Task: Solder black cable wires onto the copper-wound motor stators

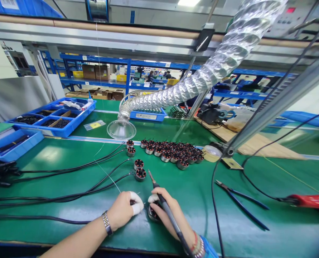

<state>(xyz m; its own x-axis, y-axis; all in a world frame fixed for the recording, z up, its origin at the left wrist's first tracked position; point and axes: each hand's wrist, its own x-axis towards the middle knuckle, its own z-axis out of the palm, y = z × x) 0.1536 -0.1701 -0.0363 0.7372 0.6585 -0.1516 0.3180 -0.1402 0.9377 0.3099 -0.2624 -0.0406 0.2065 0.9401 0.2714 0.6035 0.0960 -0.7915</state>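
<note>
My right hand (166,209) is closed around a soldering iron (172,218) whose tip points up and away to the left. Its thumb and index finger also touch a small round motor (153,214), partly hidden under them. Just left of it, my left hand (125,208) is pinched shut, with white covers on the fingertips. A thin solder wire (112,181) runs down into this hand; whether the hand also grips a cable end is hidden. A black cable (54,217) passes under the left wrist. Beyond the hands stand motors (140,174) joined to black cables.
Several loose motors (172,150) sit clustered at mid-table. A fume hood (121,129) on a silver duct (186,86) hangs over the table. Blue-handled pliers (242,204) and a red tool (311,201) lie at right. Blue bins (68,130) stand at left; a wire spool (97,10) hangs above.
</note>
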